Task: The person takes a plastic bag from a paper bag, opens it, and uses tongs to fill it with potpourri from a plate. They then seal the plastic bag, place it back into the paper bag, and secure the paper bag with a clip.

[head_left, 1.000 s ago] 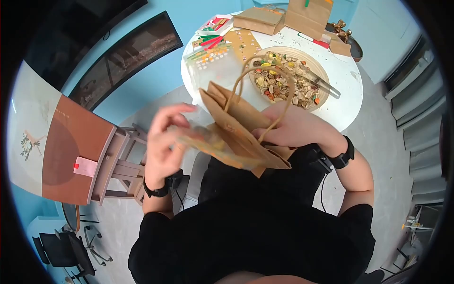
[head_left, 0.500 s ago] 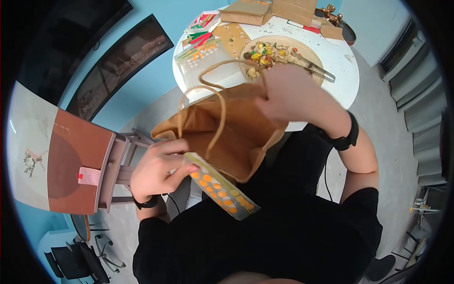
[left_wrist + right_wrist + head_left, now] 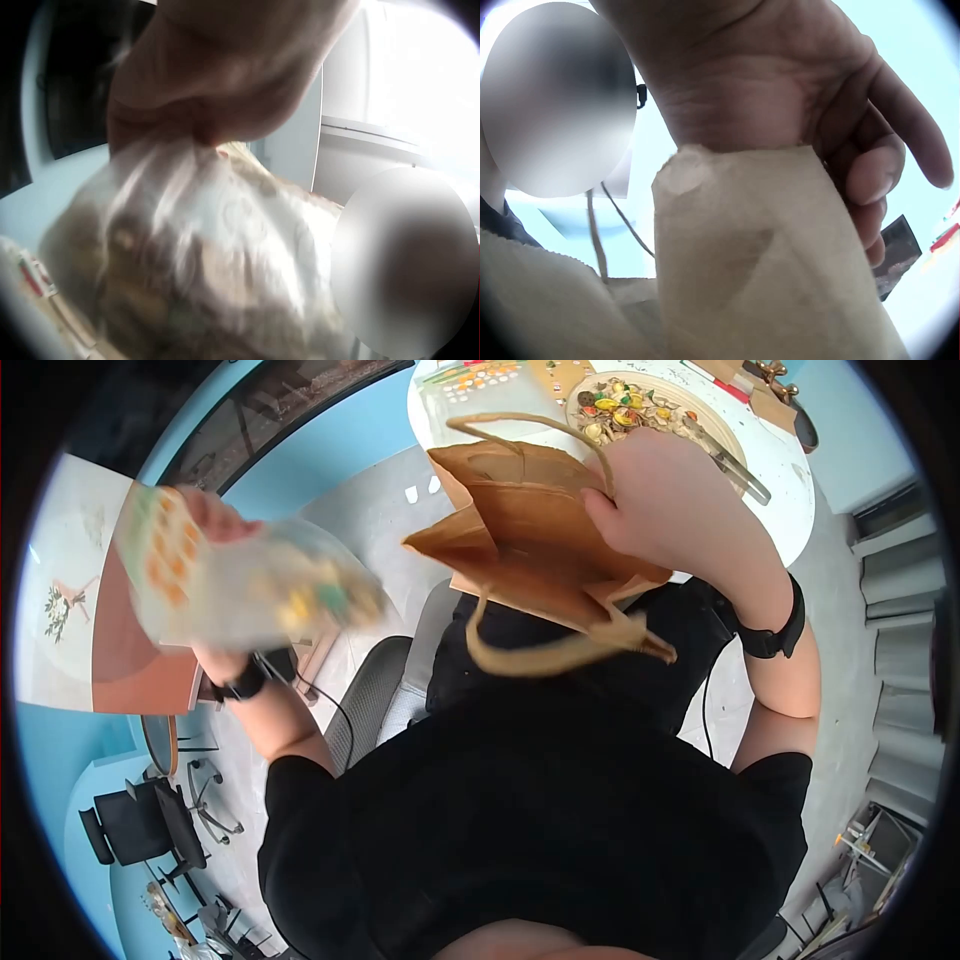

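My left hand (image 3: 220,518) grips the top of a clear plastic pouch (image 3: 215,595) printed with orange dots, blurred by motion. Dried pieces, some yellow and green, lie in the bottom of the pouch. In the left wrist view, the gathered plastic (image 3: 187,202) hangs below the curled fingers. A brown paper bag (image 3: 545,520) with twisted rope handles gapes open above the lap, its mouth facing up. My right hand (image 3: 685,500) holds the bag's right rim, the thumb inside. The right wrist view has the paper side (image 3: 757,240) close up.
Behind the bag is a round white table (image 3: 790,525) with a tray (image 3: 735,435) of dried pieces and metal tongs (image 3: 740,468). A flat dotted pouch (image 3: 480,400) lies at its left. The brown-topped side table (image 3: 125,630) stands left, partly behind the raised pouch.
The left hand has lifted the pouch up and away to the left; the pouch now shows its contents. The bag has turned and opened wider, with the right hand still at its rim.
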